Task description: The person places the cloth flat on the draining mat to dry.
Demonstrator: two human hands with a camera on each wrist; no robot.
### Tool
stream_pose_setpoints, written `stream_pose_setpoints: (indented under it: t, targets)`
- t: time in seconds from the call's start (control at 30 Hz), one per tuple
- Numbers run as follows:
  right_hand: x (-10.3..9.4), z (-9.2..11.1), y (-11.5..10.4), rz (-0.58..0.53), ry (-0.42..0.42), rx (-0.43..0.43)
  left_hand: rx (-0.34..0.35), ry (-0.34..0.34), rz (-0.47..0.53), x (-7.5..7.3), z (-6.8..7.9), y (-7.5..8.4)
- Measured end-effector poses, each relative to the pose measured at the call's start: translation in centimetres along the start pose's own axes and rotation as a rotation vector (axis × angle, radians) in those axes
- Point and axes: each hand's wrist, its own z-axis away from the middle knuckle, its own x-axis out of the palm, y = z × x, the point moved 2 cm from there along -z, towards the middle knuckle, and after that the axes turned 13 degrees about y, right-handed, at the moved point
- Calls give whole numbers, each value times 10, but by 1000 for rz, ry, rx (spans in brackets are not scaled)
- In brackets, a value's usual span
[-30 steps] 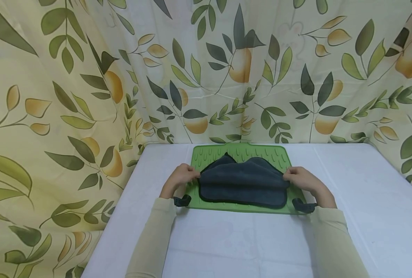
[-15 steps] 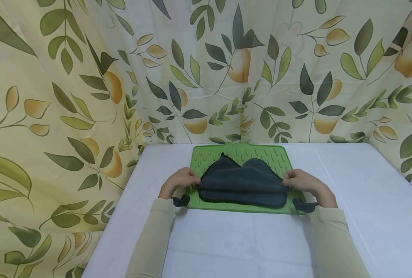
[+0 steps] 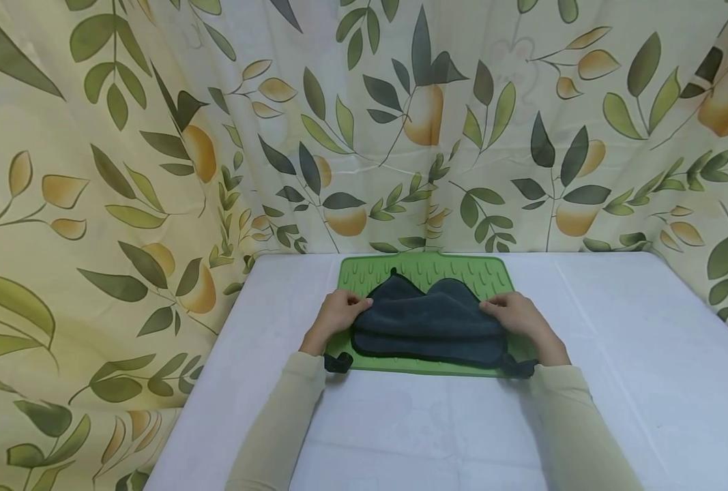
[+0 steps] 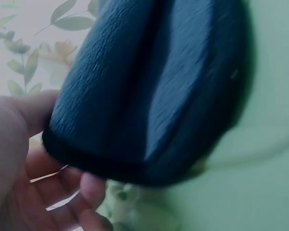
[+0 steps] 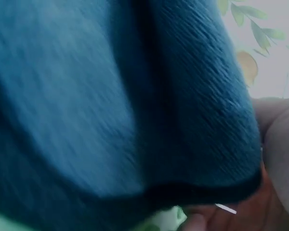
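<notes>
A dark blue-grey cloth (image 3: 431, 324) with black edging lies folded in loose pleats on a green ridged mat (image 3: 425, 264). Its far edge rises in two humps. My left hand (image 3: 339, 312) pinches the cloth's left side. In the left wrist view the thumb is on the near face of the cloth (image 4: 120, 91), with the fingers (image 4: 48, 192) below and behind its black edge. On the opposite side, my right hand (image 3: 519, 317) pinches the cloth's right edge. The cloth (image 5: 111, 96) fills most of the right wrist view and hides part of those fingers.
The mat lies at the back of a table covered in white cloth (image 3: 413, 429). Behind and to the left hangs a curtain (image 3: 364, 136) printed with leaves and fruit. A black strap piece (image 3: 339, 363) sits at the left wrist, another (image 3: 519, 367) at the right.
Both hands have moved inward toward each other and slightly up along the cloth's sides. The front fold came down lower early on; the cloth stays in place on the mat.
</notes>
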Motion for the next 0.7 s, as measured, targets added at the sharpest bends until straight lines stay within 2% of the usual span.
stream_pose_setpoints:
  t: [0.13, 0.3, 0.47, 0.7]
  targets:
    - [2, 0, -1, 0, 40, 9, -3, 54, 6, 4, 1, 4]
    - [0, -3, 4, -6, 49, 54, -16, 90, 0, 0, 0, 3]
    - [-7, -2, 11, -41, 47, 104, -54, 93, 3, -5, -2, -3]
    - [-15, -1, 21, -91, 7, 152, -101, 56, 15, -13, -3, -7]
